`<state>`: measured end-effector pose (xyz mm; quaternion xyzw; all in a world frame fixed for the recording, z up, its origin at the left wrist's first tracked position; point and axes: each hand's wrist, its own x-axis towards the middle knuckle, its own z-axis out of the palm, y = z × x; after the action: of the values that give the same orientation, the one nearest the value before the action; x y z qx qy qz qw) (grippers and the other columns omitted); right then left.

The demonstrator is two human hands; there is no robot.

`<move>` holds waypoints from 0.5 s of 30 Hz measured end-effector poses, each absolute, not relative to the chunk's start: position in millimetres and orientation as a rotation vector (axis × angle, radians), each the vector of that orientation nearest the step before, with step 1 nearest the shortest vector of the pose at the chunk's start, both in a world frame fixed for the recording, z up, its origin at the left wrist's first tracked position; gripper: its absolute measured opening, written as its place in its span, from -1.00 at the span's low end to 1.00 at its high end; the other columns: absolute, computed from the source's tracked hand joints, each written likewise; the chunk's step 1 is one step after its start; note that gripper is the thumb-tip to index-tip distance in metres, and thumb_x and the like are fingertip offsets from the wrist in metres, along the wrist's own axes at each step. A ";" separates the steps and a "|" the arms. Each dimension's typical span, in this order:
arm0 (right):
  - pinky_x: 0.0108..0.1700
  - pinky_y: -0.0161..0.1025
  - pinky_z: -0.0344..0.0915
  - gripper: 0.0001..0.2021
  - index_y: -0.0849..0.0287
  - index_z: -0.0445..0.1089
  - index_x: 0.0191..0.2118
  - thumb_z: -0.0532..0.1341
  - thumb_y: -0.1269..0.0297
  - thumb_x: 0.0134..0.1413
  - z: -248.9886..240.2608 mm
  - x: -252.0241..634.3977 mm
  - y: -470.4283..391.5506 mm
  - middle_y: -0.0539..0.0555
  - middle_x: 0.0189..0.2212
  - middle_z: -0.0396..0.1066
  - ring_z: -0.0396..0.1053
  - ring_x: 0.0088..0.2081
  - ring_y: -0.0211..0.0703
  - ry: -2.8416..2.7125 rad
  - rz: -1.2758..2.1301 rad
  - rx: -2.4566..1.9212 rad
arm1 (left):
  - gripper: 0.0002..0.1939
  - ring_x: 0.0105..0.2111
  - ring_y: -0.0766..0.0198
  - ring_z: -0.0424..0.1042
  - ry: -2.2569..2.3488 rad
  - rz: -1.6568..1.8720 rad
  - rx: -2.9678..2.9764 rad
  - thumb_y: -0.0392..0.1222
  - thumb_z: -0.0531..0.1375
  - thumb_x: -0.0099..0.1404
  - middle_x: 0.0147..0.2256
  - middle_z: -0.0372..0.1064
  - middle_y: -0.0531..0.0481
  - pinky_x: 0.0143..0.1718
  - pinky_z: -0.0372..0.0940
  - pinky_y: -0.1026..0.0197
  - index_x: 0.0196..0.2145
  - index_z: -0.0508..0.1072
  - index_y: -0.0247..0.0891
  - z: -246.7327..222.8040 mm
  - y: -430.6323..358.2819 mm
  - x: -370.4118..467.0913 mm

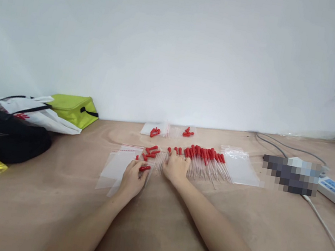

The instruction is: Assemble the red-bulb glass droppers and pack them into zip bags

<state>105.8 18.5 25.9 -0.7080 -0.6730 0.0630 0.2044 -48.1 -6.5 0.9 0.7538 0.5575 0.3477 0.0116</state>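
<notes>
While my left hand (132, 180) curls at a slim red rubber bulb (145, 168), I cannot tell whether thumb and finger truly pinch it; a glancing touch could send it rolling over the light-brown wooden tabletop (148, 234). My right hand (177, 167) is bent, its fingertips too hidden to show any grip. The thin, clear, bare tubes (159, 161) lie close together between my hands, so a dragging finger could knock several out of line, and a hard press might crack one if they are brittle. Just right of that hand, clear tubes topped with red bulbs (204, 154) lie crowded; a sideways nudge could tangle them. The flat transparent plastic bags (119, 165) beside my left hand could slide if my wrist catches an edge.
</notes>
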 end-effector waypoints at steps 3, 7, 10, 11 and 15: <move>-0.19 -0.12 -0.09 -0.78 0.29 0.26 -0.21 0.04 0.40 -0.03 26.8 105.4 19.2 0.24 -0.36 0.43 0.34 -0.27 -0.03 -1.897 0.142 -2.019 | -0.86 -0.36 0.17 0.37 1.711 1.052 2.363 -0.37 0.08 0.11 -0.40 0.34 -0.05 -0.33 0.31 0.14 -0.34 0.37 -0.30 -0.6 -4.9 -48.5; -0.19 -0.11 -0.09 -0.79 0.32 0.27 -0.23 -0.01 0.51 0.00 28.7 106.6 19.6 0.28 -0.35 0.42 0.34 -0.24 -0.01 -1.961 0.071 -2.047 | -0.86 -0.34 0.16 0.37 1.664 1.035 2.409 -0.36 0.07 0.14 -0.39 0.35 -0.06 -0.30 0.30 0.14 -0.35 0.40 -0.29 -1.5 -5.2 -47.1; -0.21 -0.10 -0.07 -0.78 0.34 0.29 -0.25 -0.03 0.54 0.01 29.7 111.8 16.8 0.32 -0.33 0.40 0.33 -0.25 0.02 -1.981 0.050 -2.052 | -0.83 -0.34 0.17 0.36 1.626 1.048 2.448 -0.35 0.04 0.17 -0.39 0.33 -0.05 -0.29 0.30 0.15 -0.34 0.42 -0.28 -2.0 -6.2 -46.0; -0.22 -0.10 -0.07 -0.78 0.34 0.30 -0.24 -0.03 0.54 0.01 29.3 115.4 14.5 0.33 -0.32 0.39 0.32 -0.24 0.02 -1.989 0.044 -2.049 | -0.82 -0.35 0.18 0.35 1.619 1.059 2.457 -0.35 0.02 0.18 -0.39 0.31 -0.05 -0.29 0.30 0.15 -0.32 0.42 -0.28 -2.1 -6.4 -45.9; -0.25 -0.13 -0.07 -0.72 0.30 0.29 -0.16 0.01 0.52 -0.03 19.4 142.0 -4.3 0.28 -0.26 0.35 0.25 -0.22 0.01 -2.069 -0.128 -1.855 | -0.74 -0.33 0.19 0.32 1.603 1.127 2.478 -0.37 -0.06 0.23 -0.35 0.23 -0.09 -0.28 0.29 0.14 -0.23 0.38 -0.33 0.2 -7.2 -45.5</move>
<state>142.0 -4.3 19.4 -0.6560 -0.7318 -0.0451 0.1790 -45.5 -7.2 0.2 0.7843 0.5075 0.3568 -0.0089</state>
